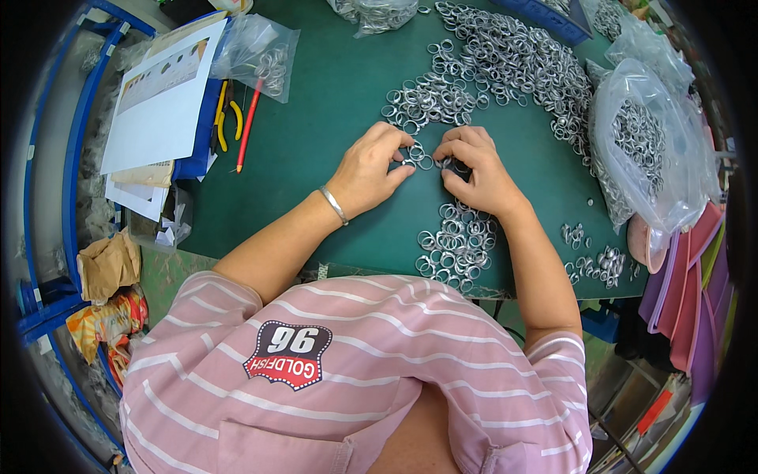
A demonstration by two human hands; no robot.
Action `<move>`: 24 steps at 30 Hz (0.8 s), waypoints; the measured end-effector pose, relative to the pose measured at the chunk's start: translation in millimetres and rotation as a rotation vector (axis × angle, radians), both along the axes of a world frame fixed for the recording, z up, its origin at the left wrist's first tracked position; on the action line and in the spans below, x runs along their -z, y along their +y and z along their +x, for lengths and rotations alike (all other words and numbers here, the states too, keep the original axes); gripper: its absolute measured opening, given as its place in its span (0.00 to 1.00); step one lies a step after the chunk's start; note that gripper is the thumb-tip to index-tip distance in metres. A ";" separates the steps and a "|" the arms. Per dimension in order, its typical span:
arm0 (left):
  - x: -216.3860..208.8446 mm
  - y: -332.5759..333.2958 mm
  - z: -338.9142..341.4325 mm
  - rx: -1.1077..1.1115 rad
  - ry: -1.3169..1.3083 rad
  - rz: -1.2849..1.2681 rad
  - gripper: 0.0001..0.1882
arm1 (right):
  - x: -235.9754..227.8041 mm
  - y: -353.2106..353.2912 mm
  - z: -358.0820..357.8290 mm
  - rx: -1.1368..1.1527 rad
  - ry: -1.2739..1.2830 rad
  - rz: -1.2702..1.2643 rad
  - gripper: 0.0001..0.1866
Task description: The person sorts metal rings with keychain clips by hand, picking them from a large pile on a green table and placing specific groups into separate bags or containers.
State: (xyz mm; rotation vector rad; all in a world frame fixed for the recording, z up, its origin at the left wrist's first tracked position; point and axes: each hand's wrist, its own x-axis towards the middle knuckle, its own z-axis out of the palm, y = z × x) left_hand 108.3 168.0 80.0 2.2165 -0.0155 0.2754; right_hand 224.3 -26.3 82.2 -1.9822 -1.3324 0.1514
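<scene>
One left hand [369, 167] with one bracelet [333, 205], one right hand [482, 175], both in fingertip pinches on metal rings [421, 160]

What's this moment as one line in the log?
left hand: curled at silver rings | right hand: curled at rings too | loose ring piles: on green table | yellow-handled pliers: beside red pen

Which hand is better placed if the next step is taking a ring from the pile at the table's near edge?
Probably the right hand: it is just beyond that ring pile, with the right forearm alongside, while the left hand is farther off to the left.
</scene>
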 end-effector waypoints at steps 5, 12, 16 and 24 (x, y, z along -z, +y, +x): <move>1.8 0.7 -0.6 0.003 -0.003 -0.005 0.19 | -5.2 7.4 -8.4 -0.012 0.028 0.004 0.14; -2.2 2.6 -3.5 0.020 0.022 -0.031 0.21 | 3.8 5.7 -4.5 -0.031 0.051 0.002 0.15; -1.1 5.9 -9.6 0.019 0.020 -0.009 0.22 | 0.5 3.4 -4.5 -0.061 0.104 0.000 0.14; 2.2 -7.6 -12.8 0.212 -0.057 0.066 0.17 | -2.7 -1.1 -10.6 -0.198 0.181 -0.026 0.10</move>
